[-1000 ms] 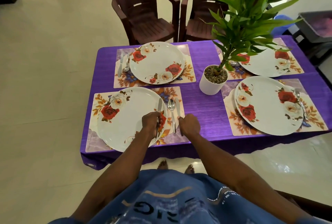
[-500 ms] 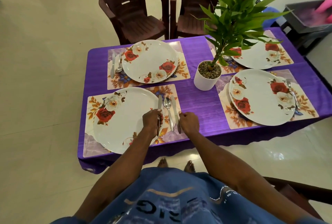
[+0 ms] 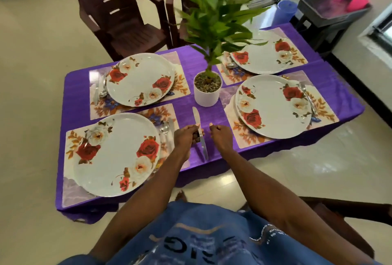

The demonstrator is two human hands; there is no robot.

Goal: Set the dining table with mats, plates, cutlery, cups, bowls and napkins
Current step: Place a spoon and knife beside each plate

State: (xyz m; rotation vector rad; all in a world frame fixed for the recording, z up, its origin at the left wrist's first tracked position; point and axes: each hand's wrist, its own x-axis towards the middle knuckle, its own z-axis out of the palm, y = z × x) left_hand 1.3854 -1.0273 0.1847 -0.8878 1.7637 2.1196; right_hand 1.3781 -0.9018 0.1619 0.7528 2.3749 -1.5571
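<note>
The left hand [image 3: 186, 135] reaches forward on a straightened arm, fingers curled around the middle of a table knife [image 3: 199, 133], held above the purple tablecloth [image 3: 212, 116]. Blade points away from the grip toward the white plant pot [image 3: 206, 95]. Just right of the grip, the right hand [image 3: 220, 136] is curled, holding nothing. Left of the grip lies a floral plate [image 3: 116, 154].

Bright daylight from the right washes the room, throwing glare on the glossy floor tiles [image 3: 331, 158] and a soft sheen on the plates [image 3: 273, 105]. Wide-angle distortion bends edges; the plant leaves [image 3: 214, 10] blur slightly.
</note>
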